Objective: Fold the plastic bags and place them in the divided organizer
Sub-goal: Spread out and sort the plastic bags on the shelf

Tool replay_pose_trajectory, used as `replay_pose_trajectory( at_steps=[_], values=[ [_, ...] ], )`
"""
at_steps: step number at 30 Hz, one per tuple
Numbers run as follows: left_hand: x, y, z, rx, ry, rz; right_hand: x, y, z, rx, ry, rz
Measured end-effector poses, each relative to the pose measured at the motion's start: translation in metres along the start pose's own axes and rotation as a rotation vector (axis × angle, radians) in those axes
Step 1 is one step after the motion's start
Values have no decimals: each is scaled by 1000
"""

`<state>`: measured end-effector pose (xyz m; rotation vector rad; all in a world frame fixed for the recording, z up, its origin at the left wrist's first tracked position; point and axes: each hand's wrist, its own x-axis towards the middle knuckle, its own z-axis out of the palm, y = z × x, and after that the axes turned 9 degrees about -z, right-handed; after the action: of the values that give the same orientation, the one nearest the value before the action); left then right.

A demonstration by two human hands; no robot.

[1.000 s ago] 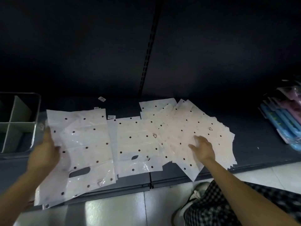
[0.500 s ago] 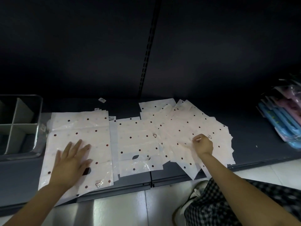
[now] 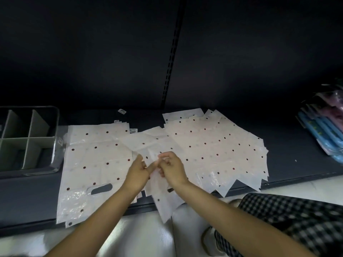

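White plastic bags with dark dots lie spread on the dark shelf. One flat bag (image 3: 96, 164), its cut-out handle toward 6 o'clock, lies at 9 o'clock of centre. A fanned, overlapping pile (image 3: 219, 151) lies at 3 o'clock. Between them a crumpled bag (image 3: 159, 193) hangs over the shelf's front edge. The grey divided organizer (image 3: 27, 140), with upright partitions, stands at far 9 o'clock, just beside the flat bag.

dim overall; we see the shelf back (image 3: 111, 52) nearly black, with light falling from behind us onto the glossy floor (image 3: 144, 238), which glares. wide-angle bending at edges; both forearms and the checked fabric (image 3: 297, 216) slightly blurred.
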<state>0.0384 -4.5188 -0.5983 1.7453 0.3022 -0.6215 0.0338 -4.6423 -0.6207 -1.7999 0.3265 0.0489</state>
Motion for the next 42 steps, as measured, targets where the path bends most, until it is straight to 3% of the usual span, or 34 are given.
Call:
replay_pose_trajectory(
  at_steps=[3,6,10,13,16,18,19,21,24,26,28,31,32,35,39,42],
  values=[
    [14,-10,-25,101,173,-14,6,13,-14,-271,25,-180],
    [27,-19,-67,210,343,-3,24,35,-58,-574,123,-162],
    [38,-39,-136,478,509,-89,32,73,-115,-1016,-84,-7],
    [37,-52,-158,516,657,-78,29,86,-127,-1111,-78,-75],
    [28,-66,-142,820,751,61,28,86,-126,-1059,56,-170],
    [22,-74,-123,1029,677,171,29,83,-123,-1008,100,-165],
    [21,-78,-113,1124,565,185,30,80,-122,-971,117,-149],
    [23,-92,-98,1201,361,108,30,71,-118,-889,160,-125],
    [27,-96,-92,1169,298,-30,25,50,-99,-723,210,-222],
    [26,-83,-90,1083,335,30,17,30,-73,-606,154,-336],
    [23,-58,-83,795,275,156,9,13,-41,-532,60,-402],
    [12,-12,-62,195,-33,70,-2,-1,8,-417,-91,-402],
    [13,-5,-57,98,-41,59,-6,-3,22,-410,-158,-406],
    [20,-4,-64,175,222,89,-10,3,40,-449,-301,-407],
    [23,-26,-107,295,494,37,10,30,-10,-680,-94,-375],
    [23,-46,-136,483,609,8,23,59,-72,-1014,-31,-160]
  ],
)
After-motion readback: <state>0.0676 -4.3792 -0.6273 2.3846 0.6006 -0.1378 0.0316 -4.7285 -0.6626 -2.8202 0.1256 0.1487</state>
